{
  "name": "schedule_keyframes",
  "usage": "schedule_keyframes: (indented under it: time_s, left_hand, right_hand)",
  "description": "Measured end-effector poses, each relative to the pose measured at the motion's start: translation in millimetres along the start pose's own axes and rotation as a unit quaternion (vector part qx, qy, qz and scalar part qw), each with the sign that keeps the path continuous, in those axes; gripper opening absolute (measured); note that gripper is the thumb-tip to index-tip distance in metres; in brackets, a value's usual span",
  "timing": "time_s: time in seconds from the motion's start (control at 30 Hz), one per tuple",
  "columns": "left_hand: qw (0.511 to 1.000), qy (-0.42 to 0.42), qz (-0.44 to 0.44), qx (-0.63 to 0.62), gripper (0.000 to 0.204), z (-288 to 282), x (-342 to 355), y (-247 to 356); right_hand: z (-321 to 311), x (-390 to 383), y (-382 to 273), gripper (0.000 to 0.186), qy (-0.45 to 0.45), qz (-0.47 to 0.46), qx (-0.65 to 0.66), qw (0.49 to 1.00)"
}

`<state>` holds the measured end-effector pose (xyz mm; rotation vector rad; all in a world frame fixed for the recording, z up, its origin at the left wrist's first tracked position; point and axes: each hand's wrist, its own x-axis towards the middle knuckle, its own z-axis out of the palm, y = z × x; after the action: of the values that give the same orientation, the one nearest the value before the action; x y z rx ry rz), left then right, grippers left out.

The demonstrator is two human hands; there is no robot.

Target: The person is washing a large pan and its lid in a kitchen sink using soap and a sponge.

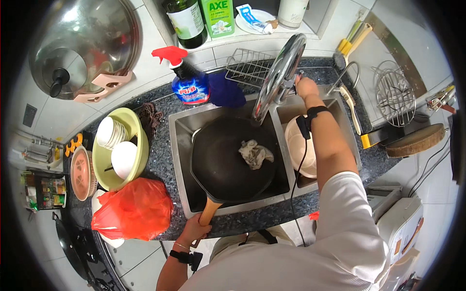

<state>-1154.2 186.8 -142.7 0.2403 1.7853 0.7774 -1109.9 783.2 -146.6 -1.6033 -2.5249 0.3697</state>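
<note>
My left hand (196, 227) grips the wooden handle (210, 212) of a black wok (221, 155), which rests in the left basin of the steel double sink (179, 121). A crumpled pale cloth (256, 154) lies inside the wok. My right hand (307, 88) is closed on the chrome faucet's lever at the back, its fingertips partly hidden. The faucet's spout (263, 102) hangs over the wok. Under my right arm, pale plastic bowls (294, 137) sit in the right basin.
Red bag (131, 208), yellow-green basin (99, 167) of white dishes and pink basket (81, 172) stand left. Spray bottle (189, 89), blue cloth (225, 92) and wire rack (245, 68) sit behind the sink. Brush (350, 109), wire stand (394, 97) and round wooden board (415, 139) are right.
</note>
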Motion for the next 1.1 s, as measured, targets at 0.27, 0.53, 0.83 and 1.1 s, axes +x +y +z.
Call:
schedule_keyframes:
  time_s: [0.27, 0.53, 0.83, 1.1]
  left_hand:
    - [1.0, 0.019, 0.009, 0.021, 0.044, 0, 1, 2]
    - [1.0, 0.016, -0.011, 0.024, 0.044, -1, -1, 5]
    - [1.0, 0.008, 0.005, 0.018, 0.044, 0, 1, 2]
    - [1.0, 0.008, 0.015, -0.004, 0.045, 0, 4, 0]
  right_hand:
    - [10, 16, 9, 0.057, -0.027, -0.004, 0.037, 0.999]
    - [10, 16, 10, 0.055, -0.04, -0.02, 0.016, 0.999]
    - [10, 15, 17, 0.055, -0.051, -0.027, 0.004, 0.998]
    - [51, -105, -4, 0.038, -0.104, -0.036, 0.286, 0.952]
